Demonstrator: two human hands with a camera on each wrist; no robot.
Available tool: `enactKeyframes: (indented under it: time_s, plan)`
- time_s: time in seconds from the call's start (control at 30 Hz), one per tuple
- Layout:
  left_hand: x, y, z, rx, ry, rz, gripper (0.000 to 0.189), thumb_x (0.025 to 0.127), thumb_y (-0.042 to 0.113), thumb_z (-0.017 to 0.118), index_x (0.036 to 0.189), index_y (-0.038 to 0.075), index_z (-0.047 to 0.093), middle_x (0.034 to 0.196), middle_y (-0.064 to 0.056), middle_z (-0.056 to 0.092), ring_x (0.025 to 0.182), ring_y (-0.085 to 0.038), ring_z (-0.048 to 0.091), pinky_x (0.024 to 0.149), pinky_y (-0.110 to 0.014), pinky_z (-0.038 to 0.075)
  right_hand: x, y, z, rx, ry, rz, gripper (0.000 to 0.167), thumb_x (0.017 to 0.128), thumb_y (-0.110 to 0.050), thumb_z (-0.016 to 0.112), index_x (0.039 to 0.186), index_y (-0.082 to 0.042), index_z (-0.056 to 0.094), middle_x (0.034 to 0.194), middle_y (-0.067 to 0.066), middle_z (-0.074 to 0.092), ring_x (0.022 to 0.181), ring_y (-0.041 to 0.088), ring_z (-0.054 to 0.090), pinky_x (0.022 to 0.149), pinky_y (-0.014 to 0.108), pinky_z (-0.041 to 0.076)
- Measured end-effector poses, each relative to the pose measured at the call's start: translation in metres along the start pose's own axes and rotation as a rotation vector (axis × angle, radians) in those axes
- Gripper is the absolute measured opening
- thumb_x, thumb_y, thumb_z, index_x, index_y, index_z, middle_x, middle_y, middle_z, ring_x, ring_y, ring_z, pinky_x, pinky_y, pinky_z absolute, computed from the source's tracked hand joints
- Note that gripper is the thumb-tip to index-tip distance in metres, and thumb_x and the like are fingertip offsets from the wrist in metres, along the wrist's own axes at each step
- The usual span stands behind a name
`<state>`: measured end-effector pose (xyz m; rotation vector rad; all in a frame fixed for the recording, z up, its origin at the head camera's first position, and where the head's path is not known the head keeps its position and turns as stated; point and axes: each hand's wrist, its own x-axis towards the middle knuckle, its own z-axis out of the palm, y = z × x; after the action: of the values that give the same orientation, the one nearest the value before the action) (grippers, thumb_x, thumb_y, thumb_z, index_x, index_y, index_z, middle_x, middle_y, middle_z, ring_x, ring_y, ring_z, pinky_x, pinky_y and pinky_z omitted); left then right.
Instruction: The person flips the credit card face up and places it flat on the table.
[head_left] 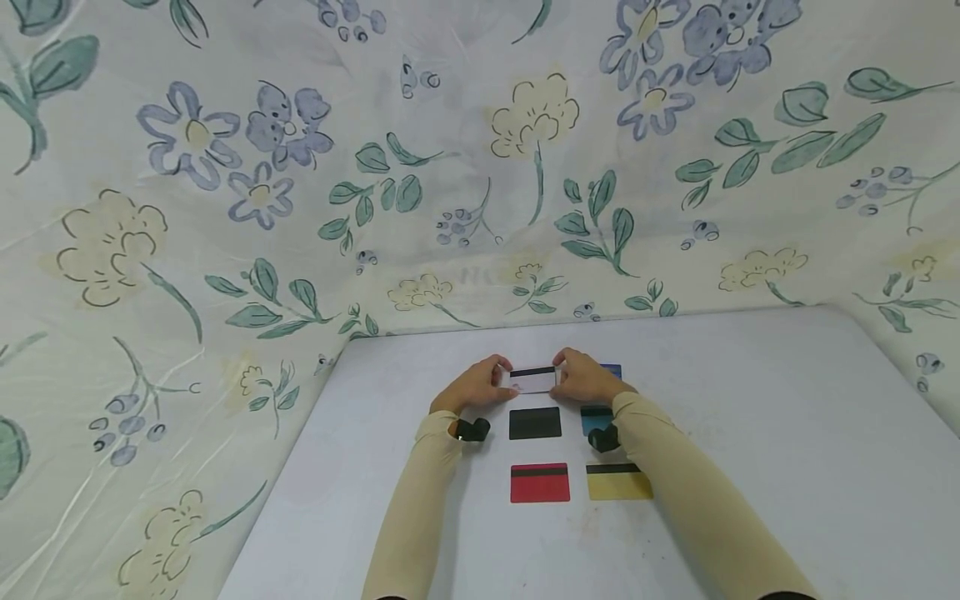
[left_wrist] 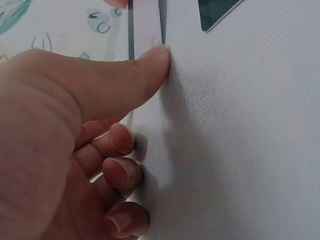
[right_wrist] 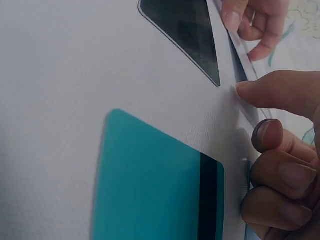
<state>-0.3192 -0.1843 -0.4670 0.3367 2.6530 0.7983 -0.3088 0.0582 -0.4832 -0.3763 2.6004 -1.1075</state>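
Note:
A white card with a black stripe along its far edge is between both hands at the back of the table. My left hand pinches its left end, thumb on the near edge and fingertips at the far side. The right end is pinched by my right hand in the same manner. In the left wrist view the thumb presses the white card's edge. Just nearer lies a black card. A teal card with a dark stripe lies below my right hand, which partly covers a blue card.
Closer to me lie a red card and a yellow card, whose right end meets my right sleeve. The white tabletop ends at the back against a flower-patterned sheet, which also hangs at both sides.

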Motion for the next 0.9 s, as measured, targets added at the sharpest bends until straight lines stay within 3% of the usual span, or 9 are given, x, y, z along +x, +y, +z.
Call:
enactKeyframes:
  time_s: [0.43,0.9]
  plan:
    - [-0.0012,0.0016,-0.0012,-0.007,-0.02,-0.016,0.051,0.091,0.033,0.079,0.134,0.016,0.058,0.104,-0.006,0.057,0.095,-0.02,0.053,0.081,-0.034,0.044,-0.002,-0.0007,-0.0037,-0.004,-0.022,-0.002,0.06,0.089,-0.021,0.078,0.138,-0.001,0.051,0.084,0.007,0.061,0.071,0.018,0.056,0.065,0.028,0.043]
    - [-0.0006,0.0003,-0.0049,-0.048,-0.023,0.049,0.06,0.087,0.027,0.083,0.137,0.009,0.055,0.094,-0.002,0.055,0.083,-0.015,0.051,0.074,-0.027,0.041,-0.0055,-0.0069,-0.0069,-0.008,-0.018,-0.011,0.06,0.089,-0.022,0.077,0.138,-0.002,0.05,0.084,0.006,0.062,0.073,0.017,0.056,0.066,0.028,0.044]
